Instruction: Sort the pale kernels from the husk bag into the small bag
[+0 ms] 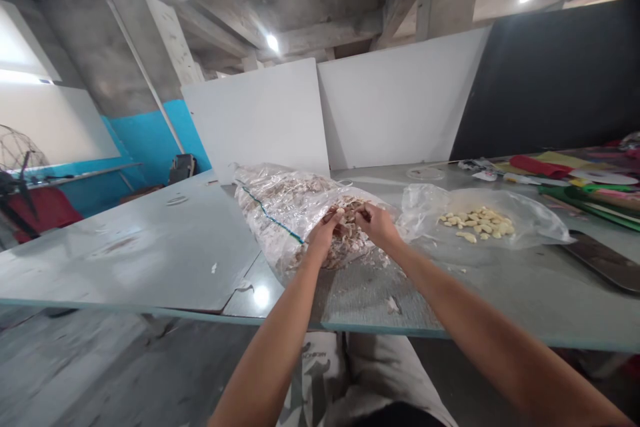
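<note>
A large clear plastic bag (283, 197) with a blue-green strip lies on the table, full of papery garlic skins (350, 233) that spill from its near end. Over these skins my left hand (324, 230) is closed around a pale garlic clove (341, 211), which shows at its fingertips. Just to the right, my right hand (377, 221) is pinched close to the clove; what its fingers hold, if anything, is too small to make out. Peeled garlic cloves (480, 221) lie in a pile on a second clear plastic bag (537, 223) to the right.
The grey table (165, 260) reaches left and right, with scraps of skin near its front edge. A dark phone-like slab (605, 260) lies at the right. Behind it are coloured sheets and rolls (540, 165). White panels (400, 103) stand along the back.
</note>
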Motion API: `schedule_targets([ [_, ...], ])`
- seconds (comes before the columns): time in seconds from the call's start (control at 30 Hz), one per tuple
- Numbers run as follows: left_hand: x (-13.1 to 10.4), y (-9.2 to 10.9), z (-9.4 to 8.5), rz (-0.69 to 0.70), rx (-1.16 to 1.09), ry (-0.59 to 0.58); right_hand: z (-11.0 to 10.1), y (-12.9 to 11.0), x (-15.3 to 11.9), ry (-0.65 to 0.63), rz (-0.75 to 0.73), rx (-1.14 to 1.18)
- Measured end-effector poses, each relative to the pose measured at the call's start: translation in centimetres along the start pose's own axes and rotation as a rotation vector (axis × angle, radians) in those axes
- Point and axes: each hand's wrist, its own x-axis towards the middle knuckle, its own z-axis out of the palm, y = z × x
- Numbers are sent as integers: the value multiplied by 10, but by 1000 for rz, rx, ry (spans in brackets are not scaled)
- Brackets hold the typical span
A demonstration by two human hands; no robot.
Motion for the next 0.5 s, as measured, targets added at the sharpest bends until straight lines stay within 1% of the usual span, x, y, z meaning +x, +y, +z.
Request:
schedule_targets([
  [0.07, 0, 1, 0, -13, -29, -2, -1, 0, 0, -53, 5, -50],
  [0.13, -1, 2, 0, -16, -42, -23, 0, -1, 0, -78, 13, -76],
  [0.27, -3, 3, 2, -14, -37, -46, 2, -3, -1, -9, -14, 43],
  [0.37, -3, 3, 2, -3, -27, -83, 3, -4, -1, -22, -50, 136],
  [0.5, -3, 3, 1, -10, -14, -111, 3, -3, 0, -34, -58, 120],
])
